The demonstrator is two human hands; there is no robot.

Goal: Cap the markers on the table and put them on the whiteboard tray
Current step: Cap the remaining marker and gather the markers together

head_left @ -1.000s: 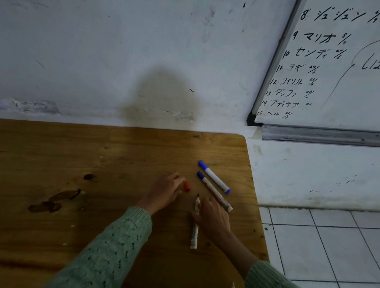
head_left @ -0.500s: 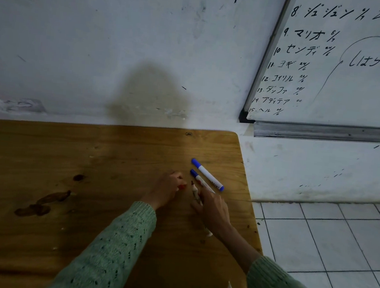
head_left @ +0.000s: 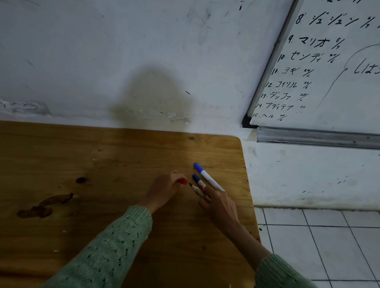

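A: Head view: the left hand (head_left: pixel 165 189) is closed on the red cap (head_left: pixel 182 181), pinched at the fingertips low over the table (head_left: pixel 88 180). The right hand (head_left: pixel 219 203) grips the uncapped marker (head_left: pixel 197 189), whose dark tip points up and left, straight at the cap.

B: So which relation matters?

A: Tip to cap. The marker's long axis runs from the right hand toward the left, the two ends just apart, not yet touching. Each hand is equally near the join; I judge a short push along that axis would seat the cap.

B: The others?

A: Two blue-capped markers (head_left: pixel 206 176) lie just beyond the right hand, slanting parallel, the nearer one partly hidden by its fingers. The whiteboard tray (head_left: pixel 324 139) is well apart, up on the wall to the right.

B: And against a second ago?

A: Then the marker lay flat on the table under the right hand, pointing away; now it is lifted and swung toward the cap.
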